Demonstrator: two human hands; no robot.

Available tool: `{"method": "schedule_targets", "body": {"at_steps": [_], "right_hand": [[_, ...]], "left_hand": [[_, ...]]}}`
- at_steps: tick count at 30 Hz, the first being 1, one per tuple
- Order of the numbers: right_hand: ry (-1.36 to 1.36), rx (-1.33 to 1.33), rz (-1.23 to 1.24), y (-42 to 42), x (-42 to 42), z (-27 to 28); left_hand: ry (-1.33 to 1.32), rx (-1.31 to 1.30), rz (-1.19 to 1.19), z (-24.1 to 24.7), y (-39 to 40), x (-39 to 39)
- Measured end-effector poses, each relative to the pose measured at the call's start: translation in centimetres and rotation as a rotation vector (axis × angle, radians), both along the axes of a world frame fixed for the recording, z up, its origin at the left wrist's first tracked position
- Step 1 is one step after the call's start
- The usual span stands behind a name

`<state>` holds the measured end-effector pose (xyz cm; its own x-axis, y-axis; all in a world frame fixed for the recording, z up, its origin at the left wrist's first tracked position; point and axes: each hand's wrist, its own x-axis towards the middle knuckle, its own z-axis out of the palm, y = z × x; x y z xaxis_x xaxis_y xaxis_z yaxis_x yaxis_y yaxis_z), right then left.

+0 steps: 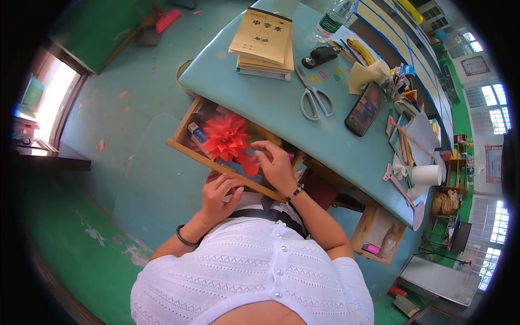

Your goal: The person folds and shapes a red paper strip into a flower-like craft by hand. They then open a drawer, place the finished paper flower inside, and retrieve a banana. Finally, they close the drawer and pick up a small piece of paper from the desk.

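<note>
A wooden drawer [195, 156] is pulled out from under the blue-topped table [260, 95]. In it lies a red artificial flower [227, 136] with layered petals and a red tail [248, 164]. Beside the flower sits a small blue-and-white box [198, 136]. My right hand [277, 164] hovers over the drawer, close to the flower's right side, with thumb and forefinger apart and nothing visible between them. My left hand [219, 196] is at the drawer's front board, fingers bent; whether it grips the board is unclear. Other contents are partly hidden by the flower and the right hand.
On the tabletop are stacked notebooks [264, 40], scissors [315, 97], a stapler [321, 57], a smartphone [365, 109], a water bottle [333, 22], a banana [360, 52] and a paper roll [426, 175]. A second open drawer [380, 233] stands out at the right.
</note>
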<state>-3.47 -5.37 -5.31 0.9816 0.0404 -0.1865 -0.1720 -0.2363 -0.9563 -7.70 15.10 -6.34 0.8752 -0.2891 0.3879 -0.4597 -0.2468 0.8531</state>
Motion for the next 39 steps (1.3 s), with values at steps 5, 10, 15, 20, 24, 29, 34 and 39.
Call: {"method": "schedule_targets", "body": {"at_steps": [5,10,15,20,24,29,34,39], "right_hand": [[-0.21,-0.066,-0.055,-0.8,-3.0,1.4],[-0.209,-0.051,-0.064,-0.7,-4.3,1.9],[-0.372,-0.131,-0.084,-0.6,-5.4,2.1],[-0.451,-0.167,-0.083,-0.8,-5.7,2.5],[-0.456,-0.193,-0.051,-0.9,-5.7,2.9],[-0.621,-0.359,-0.077,-1.1,-4.9,2.2],[-0.564,-0.616,-0.049,-2.1,-4.9,0.5],[-0.446,-0.716,-0.002,-2.3,-5.3,-0.7]], "left_hand": [[0.383,0.207,-0.044,-4.2,2.4,-1.2],[0.616,0.08,0.026,-3.0,0.9,-1.1],[0.647,0.05,-0.051,-2.3,-0.8,-0.2],[0.755,0.045,-0.048,-3.2,-1.4,2.1],[0.615,0.122,0.024,-4.2,-2.5,2.8],[0.839,-0.06,0.098,-6.6,-0.9,5.3],[0.87,-0.137,0.183,-4.5,-0.7,5.7],[0.974,-0.178,0.289,-5.0,-0.5,7.6]]}}
